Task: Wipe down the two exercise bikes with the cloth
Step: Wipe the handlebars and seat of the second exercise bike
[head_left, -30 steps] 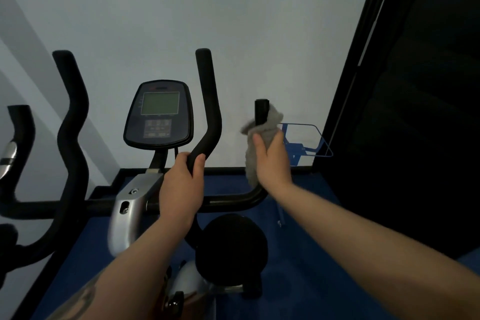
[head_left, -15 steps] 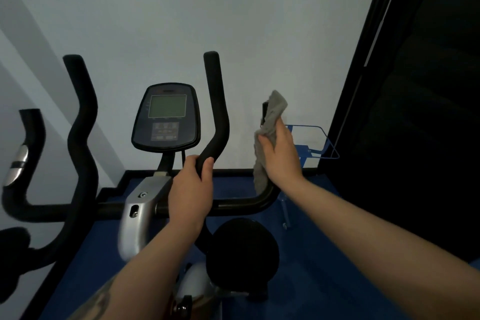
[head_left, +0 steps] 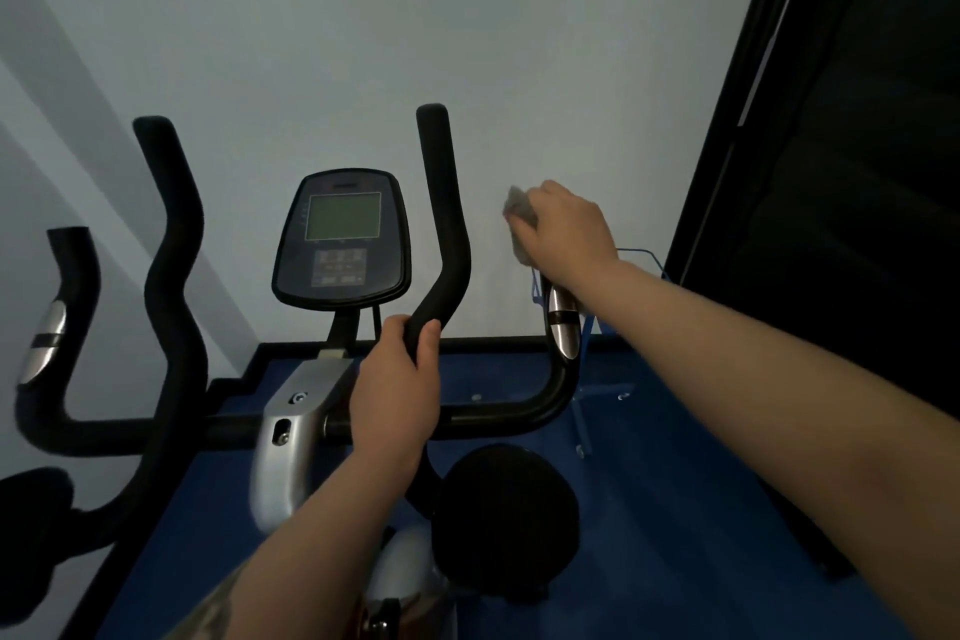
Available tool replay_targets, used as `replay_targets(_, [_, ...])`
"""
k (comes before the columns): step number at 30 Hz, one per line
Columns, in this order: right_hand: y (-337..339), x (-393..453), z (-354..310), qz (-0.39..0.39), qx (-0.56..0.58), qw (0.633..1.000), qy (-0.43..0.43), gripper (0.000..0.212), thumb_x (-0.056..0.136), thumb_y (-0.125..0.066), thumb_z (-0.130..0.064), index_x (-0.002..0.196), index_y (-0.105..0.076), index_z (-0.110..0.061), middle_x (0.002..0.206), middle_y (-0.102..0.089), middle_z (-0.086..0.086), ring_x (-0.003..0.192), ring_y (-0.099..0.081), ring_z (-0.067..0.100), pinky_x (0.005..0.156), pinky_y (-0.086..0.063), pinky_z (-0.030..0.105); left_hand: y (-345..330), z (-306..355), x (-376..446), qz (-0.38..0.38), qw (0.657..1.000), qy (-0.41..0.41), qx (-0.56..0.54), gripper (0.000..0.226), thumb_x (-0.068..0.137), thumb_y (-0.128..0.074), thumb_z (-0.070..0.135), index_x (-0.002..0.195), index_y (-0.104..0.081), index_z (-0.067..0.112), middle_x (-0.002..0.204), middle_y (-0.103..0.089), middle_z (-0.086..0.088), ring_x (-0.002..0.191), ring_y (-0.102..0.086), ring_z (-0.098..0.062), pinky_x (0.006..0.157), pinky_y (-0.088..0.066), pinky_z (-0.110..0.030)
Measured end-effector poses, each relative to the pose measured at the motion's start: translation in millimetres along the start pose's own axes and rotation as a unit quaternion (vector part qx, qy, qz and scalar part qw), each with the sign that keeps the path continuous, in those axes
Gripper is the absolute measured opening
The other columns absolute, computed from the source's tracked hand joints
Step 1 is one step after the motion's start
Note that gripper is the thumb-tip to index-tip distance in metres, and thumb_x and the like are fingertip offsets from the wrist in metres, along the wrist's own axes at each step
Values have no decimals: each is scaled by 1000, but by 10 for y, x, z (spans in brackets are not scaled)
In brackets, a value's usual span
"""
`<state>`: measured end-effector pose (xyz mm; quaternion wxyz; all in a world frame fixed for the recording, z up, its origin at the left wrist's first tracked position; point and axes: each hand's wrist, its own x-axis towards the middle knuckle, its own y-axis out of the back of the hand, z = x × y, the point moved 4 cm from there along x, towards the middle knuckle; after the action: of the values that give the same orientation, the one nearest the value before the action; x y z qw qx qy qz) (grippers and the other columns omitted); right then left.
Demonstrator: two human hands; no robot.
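**A:** Where is the cloth sitting right now?

**B:** The grey cloth [head_left: 519, 218] is bunched under the right hand [head_left: 569, 231], which is curling round it over the top end of the bike's right side grip [head_left: 563, 322]. Only a crumpled edge is peeking out at the left of the fingers; the rest is hiding beneath the palm. Below the wrist the silver pulse sensor on that grip is showing, uncovered.

**A:** And the other hand?

**B:** The left hand [head_left: 397, 379] is clenching the lower part of the tall black inner handlebar [head_left: 441, 224], just right of the console [head_left: 343, 237], with the thumb wrapping over the front of the bar.

**A:** What is differing from half a second back?

**B:** Earlier the cloth was hanging down in a long fold alongside the grip, with the right hand pinching it from the side at mid height. Now the hand is riding higher, capping the grip's tip, and the cloth is gathered up inside it instead of dangling. The left hand is keeping the same hold on the inner bar.

**A:** Anything else around?

**B:** A blue wire rack [head_left: 647, 257] is standing behind the right wrist, and blue flooring [head_left: 675, 509] is lying under the bike.
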<state>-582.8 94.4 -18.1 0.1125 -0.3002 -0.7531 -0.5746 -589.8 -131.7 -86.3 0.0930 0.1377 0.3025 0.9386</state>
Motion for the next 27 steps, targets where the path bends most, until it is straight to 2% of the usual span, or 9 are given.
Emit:
replay_targets(2, [65, 36, 64, 9, 108, 990, -88, 36, 99, -49, -42, 86, -62, -11, 82, -58, -2, 75, -57, 16, 66, -43, 30, 2, 1, -3, 2, 1000, 2, -3, 33, 99, -42, 49, 116, -53, 23, 78, -53, 16, 70, -51, -3, 64, -40, -30])
replay_targets(4, [16, -70, 100, 72, 309, 921, -226, 35, 98, -47, -48, 86, -63, -19, 77, -63, -6, 75, -63, 14, 63, -49, 26, 3, -5, -3, 1, 1000, 5, -8, 33, 99, -42, 49, 116, -53, 23, 78, -53, 15, 70, -51, -1, 62, -40, -30])
replay_targets(6, [-88, -265, 42, 155, 319, 890, -288, 28, 99, -46, -47, 98, -61, -23, 88, -63, -10, 81, -62, 13, 62, -48, 24, 8, -8, -4, -1, 1000, 4, -9, 32, 98, -42, 49, 115, -53, 24, 79, -55, 13, 71, -52, 0, 58, -38, -29])
replay_targets(8, [-117, -288, -69, 140, 178, 950, -217, 22, 100, -46, -34, 114, -59, -23, 110, -56, -4, 89, -57, 15, 68, -47, 29, 12, -10, 3, -3, 1000, 4, -8, 31, 98, -42, 50, 114, -52, 25, 79, -57, 11, 72, -54, -1, 56, -39, -27])
replay_targets(11, [-91, -30, -4, -3, 47, 995, -92, 16, 97, -49, -23, 100, -62, -14, 113, -55, 7, 95, -58, 25, 70, -46, 32, 2, -9, 3, -9, 1000, 4, -7, 30, 98, -41, 49, 112, -52, 25, 79, -59, 9, 71, -56, -5, 57, -39, -29])
replay_targets(13, [-9, 63, 85, -47, 139, 981, -125, 23, 98, -49, -35, 93, -62, -17, 98, -63, 4, 92, -62, 24, 72, -49, 33, 4, -7, 8, -10, 1000, 6, -5, 29, 98, -41, 49, 110, -52, 25, 78, -58, 9, 70, -55, -5, 55, -38, -28])
replay_targets(17, [-67, -245, 61, 50, 458, 842, -280, 26, 98, -49, -46, 115, -55, -26, 108, -65, -3, 102, -63, 21, 82, -51, 33, 2, 7, -9, -11, 1000, 4, -9, 25, 99, -41, 49, 108, -50, 27, 77, -57, 11, 69, -54, -1, 53, -36, -22])
replay_targets(23, [-399, -1366, -171, 48, 311, 897, -312, 52, 93, -49, -57, 135, -30, -34, 125, -52, -9, 104, -53, 12, 82, -44, 33, -1, 13, -3, -16, 1000, 2, -8, 26, 99, -40, 49, 108, -51, 27, 79, -58, 10, 71, -55, -3, 56, -38, -28])
replay_targets(27, [-341, -930, 20, 3, 376, 864, -335, 54, 94, -50, -54, 136, -39, -21, 126, -57, 2, 110, -58, 21, 93, -48, 36, 7, 37, 5, -13, 1000, -7, -4, 25, 99, -40, 49, 106, -50, 26, 77, -57, 10, 70, -55, -6, 58, -39, -31])
